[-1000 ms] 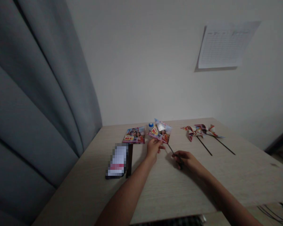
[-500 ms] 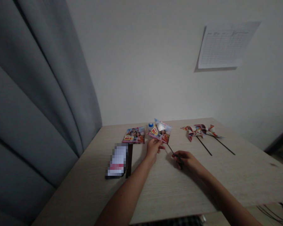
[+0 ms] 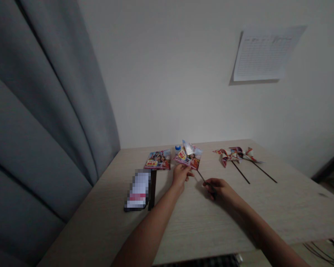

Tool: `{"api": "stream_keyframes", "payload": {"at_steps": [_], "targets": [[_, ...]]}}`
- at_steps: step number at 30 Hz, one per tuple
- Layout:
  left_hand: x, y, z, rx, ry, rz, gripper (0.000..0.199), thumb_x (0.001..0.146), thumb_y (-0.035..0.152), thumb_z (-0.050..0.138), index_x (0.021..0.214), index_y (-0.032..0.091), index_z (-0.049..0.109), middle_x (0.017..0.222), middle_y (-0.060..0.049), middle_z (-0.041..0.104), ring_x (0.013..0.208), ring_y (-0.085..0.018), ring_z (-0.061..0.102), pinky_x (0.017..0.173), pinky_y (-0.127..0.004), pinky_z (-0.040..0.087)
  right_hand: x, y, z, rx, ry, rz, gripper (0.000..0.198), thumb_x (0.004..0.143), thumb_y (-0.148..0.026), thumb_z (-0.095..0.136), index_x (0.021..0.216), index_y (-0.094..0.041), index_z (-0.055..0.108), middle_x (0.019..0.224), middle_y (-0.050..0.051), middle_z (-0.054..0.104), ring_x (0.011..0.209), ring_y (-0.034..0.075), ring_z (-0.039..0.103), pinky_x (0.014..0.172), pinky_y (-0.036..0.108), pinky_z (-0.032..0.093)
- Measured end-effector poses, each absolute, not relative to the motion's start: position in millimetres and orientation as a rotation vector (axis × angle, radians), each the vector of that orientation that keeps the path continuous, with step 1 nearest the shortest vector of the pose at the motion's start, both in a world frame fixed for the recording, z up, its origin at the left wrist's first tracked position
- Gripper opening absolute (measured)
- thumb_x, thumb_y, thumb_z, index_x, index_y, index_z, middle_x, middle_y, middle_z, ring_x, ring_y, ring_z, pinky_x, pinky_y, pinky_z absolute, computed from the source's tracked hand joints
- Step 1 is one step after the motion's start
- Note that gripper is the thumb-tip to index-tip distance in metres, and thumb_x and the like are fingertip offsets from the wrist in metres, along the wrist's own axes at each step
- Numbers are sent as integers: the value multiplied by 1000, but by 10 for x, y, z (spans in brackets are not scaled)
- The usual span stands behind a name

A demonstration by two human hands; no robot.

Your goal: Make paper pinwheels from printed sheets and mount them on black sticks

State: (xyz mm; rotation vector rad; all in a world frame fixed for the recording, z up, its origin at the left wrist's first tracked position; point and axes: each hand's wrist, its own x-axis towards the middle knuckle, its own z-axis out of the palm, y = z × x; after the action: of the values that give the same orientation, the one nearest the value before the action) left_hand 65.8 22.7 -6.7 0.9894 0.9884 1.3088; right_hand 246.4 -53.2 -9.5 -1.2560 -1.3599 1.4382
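My left hand [image 3: 181, 175] is closed on the lower edge of a printed paper sheet [image 3: 194, 158], raised a little above the table. One corner of that sheet is cut or folded into a pointed flap at the upper left. Dark scissors [image 3: 213, 190] are in my right hand [image 3: 219, 187], their thin blades reaching up-left to the sheet's lower edge. Whether the blades are parted I cannot tell. Just behind the sheet stands a small bottle with a blue cap [image 3: 177, 147], partly hidden.
Left of my hands lie more printed sheets [image 3: 158, 160], dark sticks [image 3: 153, 190] and a blurred-out phone [image 3: 138, 190]. Two paper pinwheels [image 3: 228, 157] on dark sticks rest at the right. A wall rises behind the table [image 3: 183, 230]; a grey curtain [image 3: 58, 92] hangs at the left.
The sheet's flap tilts slightly differently. Both hands stay in nearly the same place, with the same holds.
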Motion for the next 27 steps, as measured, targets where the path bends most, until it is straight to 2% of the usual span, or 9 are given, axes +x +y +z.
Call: {"api": "stream_keyframes", "payload": {"at_steps": [11, 27], "targets": [[661, 201, -35, 961, 1009, 1304, 28, 66, 32, 76, 83, 15, 61, 78, -3, 69, 41, -6, 57, 34, -16, 21, 2447, -557, -15, -1252, -1413, 1423, 42, 73, -49, 69, 94, -12, 65, 61, -2, 56, 50, 12, 50, 49, 26, 34], [656, 144, -16, 929, 1001, 1258, 29, 65, 33, 77, 81, 16, 60, 71, 0, 67, 41, -4, 52, 35, -15, 22, 2412, -581, 74, -1233, -1387, 1421, 47, 68, -56, 71, 87, -14, 65, 60, -1, 55, 51, 12, 49, 50, 27, 34]]}}
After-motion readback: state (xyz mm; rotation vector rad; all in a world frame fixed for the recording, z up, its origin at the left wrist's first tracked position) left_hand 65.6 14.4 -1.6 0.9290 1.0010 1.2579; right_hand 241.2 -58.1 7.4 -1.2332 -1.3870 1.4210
